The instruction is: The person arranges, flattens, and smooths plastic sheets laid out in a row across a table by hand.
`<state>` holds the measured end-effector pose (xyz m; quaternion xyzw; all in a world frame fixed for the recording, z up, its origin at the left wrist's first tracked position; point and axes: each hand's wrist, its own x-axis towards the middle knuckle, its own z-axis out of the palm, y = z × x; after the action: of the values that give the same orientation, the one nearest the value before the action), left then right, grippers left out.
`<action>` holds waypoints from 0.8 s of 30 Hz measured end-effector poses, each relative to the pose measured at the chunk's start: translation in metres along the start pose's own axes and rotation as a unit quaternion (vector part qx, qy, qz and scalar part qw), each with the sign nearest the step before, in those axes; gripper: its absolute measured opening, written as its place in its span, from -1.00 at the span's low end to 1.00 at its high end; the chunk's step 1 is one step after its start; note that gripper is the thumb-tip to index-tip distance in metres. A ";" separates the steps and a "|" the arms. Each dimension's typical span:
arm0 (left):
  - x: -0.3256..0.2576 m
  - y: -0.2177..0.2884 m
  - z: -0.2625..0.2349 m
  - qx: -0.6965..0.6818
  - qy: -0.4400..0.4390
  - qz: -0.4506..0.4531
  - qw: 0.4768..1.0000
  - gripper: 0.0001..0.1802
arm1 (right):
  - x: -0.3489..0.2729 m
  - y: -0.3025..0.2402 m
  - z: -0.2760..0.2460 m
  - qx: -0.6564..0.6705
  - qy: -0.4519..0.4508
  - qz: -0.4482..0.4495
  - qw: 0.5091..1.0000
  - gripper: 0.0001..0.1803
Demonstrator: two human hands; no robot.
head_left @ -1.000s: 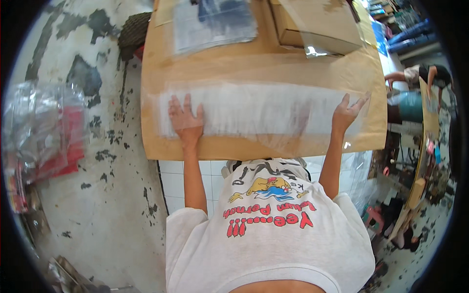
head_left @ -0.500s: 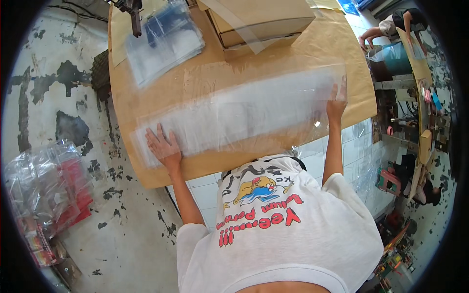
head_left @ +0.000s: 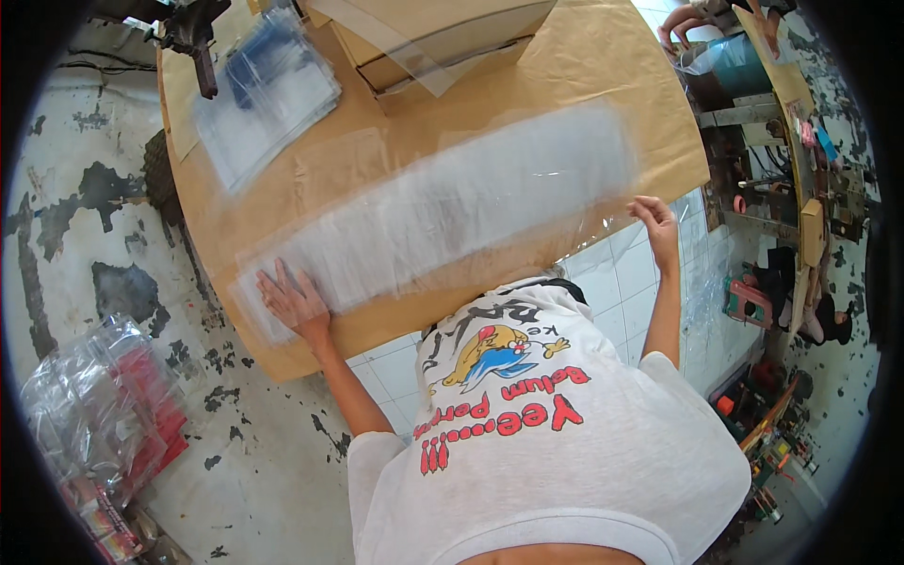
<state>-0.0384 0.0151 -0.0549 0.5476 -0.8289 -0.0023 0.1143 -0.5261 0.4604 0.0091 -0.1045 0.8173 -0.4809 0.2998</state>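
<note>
The clear plastic sheet point(head_left: 443, 212) blurred into a white smear across my brown paper-covered table point(head_left: 603, 75), so I could not make out its edges. Beyond the sheet, the stack of clear bags point(head_left: 264, 94) was blurred too. The cardboard box point(head_left: 443, 38) beside that stack ran off the top edge. My shirt hid the table's near edge below the sheet.

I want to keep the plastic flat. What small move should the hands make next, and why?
Probably slide the right hand back onto the table: the clear plastic sheet hangs past the edge there, while the left hand presses its other end flat.
</note>
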 end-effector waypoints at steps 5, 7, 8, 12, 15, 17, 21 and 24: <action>0.003 0.006 0.001 0.021 -0.004 -0.008 1.000 -0.40 | -0.019 0.082 0.015 0.024 0.188 -0.030 0.981 -0.23; 0.002 0.003 0.003 0.021 0.001 -0.006 1.000 -0.40 | -0.028 0.072 0.020 0.107 0.162 -0.027 0.981 -0.21; 0.001 0.000 0.003 0.019 0.005 -0.004 1.000 -0.41 | -0.033 0.063 0.023 0.186 0.135 -0.023 0.973 -0.19; 0.002 0.006 -0.002 0.021 0.000 -0.014 1.000 -0.41 | -0.041 0.058 -0.002 -0.040 -0.032 0.141 0.989 -0.56; 0.002 0.008 -0.003 0.006 0.006 -0.005 1.000 -0.42 | -0.039 0.028 -0.012 0.045 0.019 0.048 0.998 -0.78; 0.001 0.011 -0.010 0.002 -0.010 -0.009 1.000 -0.42 | -0.035 -0.023 -0.018 0.043 0.074 -0.007 0.996 -0.76; 0.000 0.013 -0.009 -0.005 0.002 0.004 1.000 -0.42 | 0.025 -0.055 -0.038 -0.040 0.101 -0.035 0.994 -0.67; 0.000 0.009 -0.005 -0.008 0.015 0.009 1.000 -0.42 | 0.080 -0.032 -0.032 -0.145 0.117 -0.142 0.972 -0.62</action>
<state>-0.0452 0.0192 -0.0495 0.5395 -0.8318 -0.0001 0.1309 -0.6132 0.4300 0.0169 -0.2050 0.8843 -0.4043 0.1121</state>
